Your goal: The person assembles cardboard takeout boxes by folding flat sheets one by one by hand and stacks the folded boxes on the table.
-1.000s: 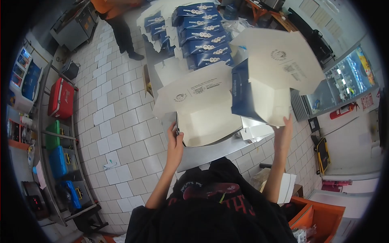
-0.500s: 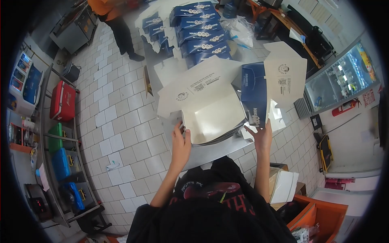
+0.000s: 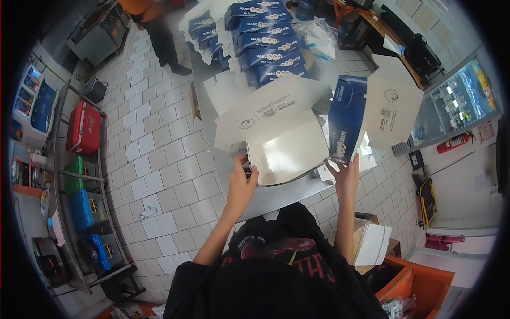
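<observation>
An open box (image 3: pixel 289 146) with a white inside and a raised printed lid rests on the metal table (image 3: pixel 255 201). My left hand (image 3: pixel 242 183) grips its left edge between thumb and fingers. To its right, a blue box (image 3: pixel 346 119) stands tilted on its side, its printed white flap spread to the right. My right hand (image 3: pixel 346 175) holds the lower end of this blue box, the thumb apart from the fingers. Rows of folded blue boxes (image 3: pixel 271 42) are stacked beyond the open box.
Clear plastic bags (image 3: pixel 319 38) lie at the table's far right. A person in orange (image 3: pixel 154 32) stands at the far left of the table. Shelving with a red cooler (image 3: pixel 83 127) is on the left, an orange bin (image 3: pixel 419 282) at lower right.
The box in my right hand has turned from showing its white inside to showing its blue side, and dropped lower. My left hand has stayed at the open box's left edge.
</observation>
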Available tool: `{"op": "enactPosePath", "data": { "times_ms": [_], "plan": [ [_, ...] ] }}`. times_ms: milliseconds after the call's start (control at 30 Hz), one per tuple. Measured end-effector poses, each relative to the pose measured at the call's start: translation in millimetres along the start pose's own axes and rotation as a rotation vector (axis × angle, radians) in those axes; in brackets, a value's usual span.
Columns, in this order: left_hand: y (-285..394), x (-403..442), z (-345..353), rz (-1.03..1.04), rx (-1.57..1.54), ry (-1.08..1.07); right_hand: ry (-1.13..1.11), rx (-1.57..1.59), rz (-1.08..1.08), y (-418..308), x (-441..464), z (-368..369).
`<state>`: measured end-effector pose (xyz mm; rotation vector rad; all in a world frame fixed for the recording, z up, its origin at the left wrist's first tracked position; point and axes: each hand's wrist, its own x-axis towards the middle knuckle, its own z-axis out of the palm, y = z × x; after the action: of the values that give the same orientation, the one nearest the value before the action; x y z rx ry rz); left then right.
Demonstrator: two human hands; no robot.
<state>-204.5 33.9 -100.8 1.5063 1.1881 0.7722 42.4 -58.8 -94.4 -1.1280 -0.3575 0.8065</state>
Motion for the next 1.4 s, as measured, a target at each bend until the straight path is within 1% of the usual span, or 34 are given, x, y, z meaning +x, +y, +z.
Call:
{"op": "enactPosePath", "data": {
  "times_ms": [167, 233, 267, 333, 367, 433, 467, 500, 533, 567, 633, 667, 733, 767, 800, 833, 867, 900, 967, 1000, 1033, 1067, 1100, 1133, 1200, 1267, 1300, 1333, 1367, 1400],
  "plan": [
    [-1, 3, -3, 0.007, 0.045, -0.017, -0.010, -0.031, -0.017, -2, 2, -3],
    [4, 5, -5, 0.053, 0.117, 0.005, -0.002, -0.073, -0.098, -9, -1, 0],
    [3, 5, -6, 0.054, 0.117, 0.006, -0.003, -0.072, -0.099, -16, -4, 4],
    [1, 6, -7, 0.056, 0.093, -0.005, 0.174, -0.198, -0.258, -34, -14, 17],
    [3, 7, -7, 0.057, 0.096, -0.003, 0.173, -0.195, -0.258, -43, -16, 20],
    [8, 7, -8, 0.037, 0.085, -0.009, 0.090, -0.742, -0.445, -67, -23, 32],
    [6, 7, -8, 0.039, 0.088, -0.014, 0.045, -0.883, -0.477, -79, -32, 46],
    [1, 7, -9, 0.087, 0.045, -0.016, 0.052, -0.880, -0.478, -81, -37, 61],
    [-6, 9, -11, 0.136, 0.002, -0.020, -0.011, -0.949, -0.525, -81, -42, 77],
    [-17, 7, -13, 0.352, 0.095, 0.027, -0.074, -1.019, -0.573, -79, -43, 88],
    [-6, 5, -25, 0.230, 0.076, -0.113, -0.112, -1.330, -0.603, -69, -36, 99],
    [-9, 5, -24, 0.237, 0.080, -0.121, -0.130, -1.406, -0.736, -59, -26, 98],
    [-13, 8, -21, 0.178, 0.062, 0.038, -0.117, -1.450, -0.764, -61, -21, 100],
    [-11, 7, -21, 0.178, 0.065, 0.042, -0.115, -1.497, -0.791, -62, -20, 101],
    [1, 4, -22, 0.075, -0.020, 0.058, -0.122, -1.492, -0.790, -66, -20, 102],
    [8, 1, -21, -0.028, -0.106, 0.075, -0.080, -1.503, -0.810, -74, -21, 102],
    [10, -1, -20, 0.073, -0.053, 0.136, -0.038, -1.515, -0.830, -77, -21, 103],
    [10, -2, -19, 0.069, -0.051, 0.141, -0.045, -1.514, -0.828, -76, -21, 104],
    [13, -2, -19, 0.046, -0.172, 0.048, -0.098, -1.408, -0.855, -70, -25, 107],
    [17, -3, -16, 0.047, -0.172, 0.049, -0.150, -1.404, -0.775, -62, -26, 106],
    [23, -5, -13, 0.062, -0.046, 0.071, -0.151, -1.403, -0.777, -60, -27, 104],
    [26, -6, -12, 0.076, 0.079, 0.093, -0.181, -1.304, -0.715, -58, -28, 103],
    [26, -5, -11, 0.076, 0.078, 0.097, -0.209, -1.204, -0.654, -57, -27, 102],
    [25, -3, -11, 0.063, 0.056, 0.091, -0.231, -1.210, -0.619, -61, -26, 100],
    [27, -4, -11, 0.049, 0.035, 0.081, -0.227, -1.194, -0.655, -68, -29, 99],
    [44, -9, -14, 0.168, 0.035, 0.200, -0.219, -1.178, -0.692, -78, -36, 99],
    [58, -12, -20, 0.167, 0.036, 0.199, -0.220, -1.100, -0.702, -85, -42, 100],
    [75, -16, -30, 0.206, 0.104, 0.298, -0.222, -1.022, -0.711, -88, -44, 100],
    [86, -18, -39, 0.244, 0.172, 0.396, -0.222, -1.021, -0.708, -87, -43, 99],
    [90, -18, -47, 0.243, 0.175, 0.395, -0.274, -1.004, -0.670, -84, -41, 98]
  ]
}}
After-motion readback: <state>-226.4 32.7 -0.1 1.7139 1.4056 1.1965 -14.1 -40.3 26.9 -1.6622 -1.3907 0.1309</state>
